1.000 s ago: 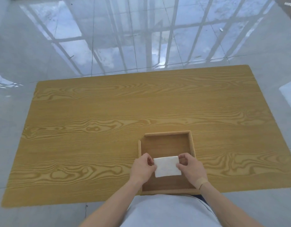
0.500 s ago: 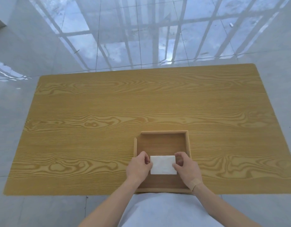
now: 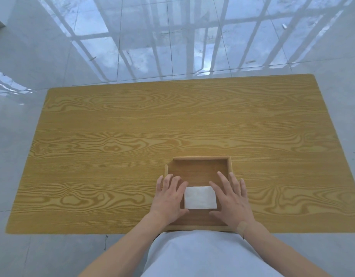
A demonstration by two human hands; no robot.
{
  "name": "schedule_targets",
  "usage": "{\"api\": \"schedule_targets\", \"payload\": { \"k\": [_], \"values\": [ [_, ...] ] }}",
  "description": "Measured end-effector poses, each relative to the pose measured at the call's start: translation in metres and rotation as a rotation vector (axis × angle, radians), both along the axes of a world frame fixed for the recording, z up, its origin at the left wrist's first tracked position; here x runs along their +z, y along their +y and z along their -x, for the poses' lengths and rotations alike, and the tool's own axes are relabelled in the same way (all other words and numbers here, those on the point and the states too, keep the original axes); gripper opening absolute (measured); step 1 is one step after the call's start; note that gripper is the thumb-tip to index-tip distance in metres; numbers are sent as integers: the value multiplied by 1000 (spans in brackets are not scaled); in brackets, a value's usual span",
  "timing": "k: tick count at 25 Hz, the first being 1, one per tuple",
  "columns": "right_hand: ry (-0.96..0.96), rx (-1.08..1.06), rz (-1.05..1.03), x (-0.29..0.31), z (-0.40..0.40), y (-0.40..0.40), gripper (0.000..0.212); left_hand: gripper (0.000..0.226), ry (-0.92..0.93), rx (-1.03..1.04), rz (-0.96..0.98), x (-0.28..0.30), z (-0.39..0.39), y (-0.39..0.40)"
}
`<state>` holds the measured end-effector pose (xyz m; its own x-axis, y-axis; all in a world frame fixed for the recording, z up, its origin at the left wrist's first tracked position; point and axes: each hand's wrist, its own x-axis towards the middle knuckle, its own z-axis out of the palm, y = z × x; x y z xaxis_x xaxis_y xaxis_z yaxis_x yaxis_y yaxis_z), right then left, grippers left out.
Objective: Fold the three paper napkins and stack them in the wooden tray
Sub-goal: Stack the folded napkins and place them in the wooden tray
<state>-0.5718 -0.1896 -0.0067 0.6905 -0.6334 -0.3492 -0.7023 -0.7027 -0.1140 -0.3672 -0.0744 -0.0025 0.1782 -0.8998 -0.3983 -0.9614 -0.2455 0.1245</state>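
Observation:
A white folded paper napkin (image 3: 199, 197) lies flat inside the square wooden tray (image 3: 200, 158), toward its near half. My left hand (image 3: 168, 196) rests beside the napkin's left edge with fingers spread, over the tray's left wall. My right hand (image 3: 231, 198) lies at the napkin's right edge, fingers spread too, and holds nothing. I cannot tell whether more napkins lie under the top one. A beige plaster sits on my right wrist.
The tray stands at the near edge of a wood-grain table (image 3: 132, 136). Beyond the table is a glossy tiled floor (image 3: 152, 37) with window reflections. My light shirt fills the bottom of the view.
Both hands have let go of the folded napkin, which now lies in the tray. The fingers have opened and flattened beside it. The camera has tilted a little.

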Motion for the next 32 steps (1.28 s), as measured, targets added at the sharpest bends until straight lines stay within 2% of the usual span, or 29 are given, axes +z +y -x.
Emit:
{"api": "schedule_targets", "payload": {
  "k": [3, 15, 24, 32],
  "values": [
    [65, -13, -13, -7, -2, 2, 96, 90, -21, 4, -36, -4, -1, -3],
    [46, -37, -31, -6, -8, -1, 75, 79, -63, -21, -19, -5, 3, -1],
    [46, -33, -38, -2, 10, 15, 81, 73, -45, -20, -21, -11, 15, 20],
    [79, -17, -32, -1, 9, 16, 81, 84, -14, 30, -26, -13, 18, 23]
  ]
}}
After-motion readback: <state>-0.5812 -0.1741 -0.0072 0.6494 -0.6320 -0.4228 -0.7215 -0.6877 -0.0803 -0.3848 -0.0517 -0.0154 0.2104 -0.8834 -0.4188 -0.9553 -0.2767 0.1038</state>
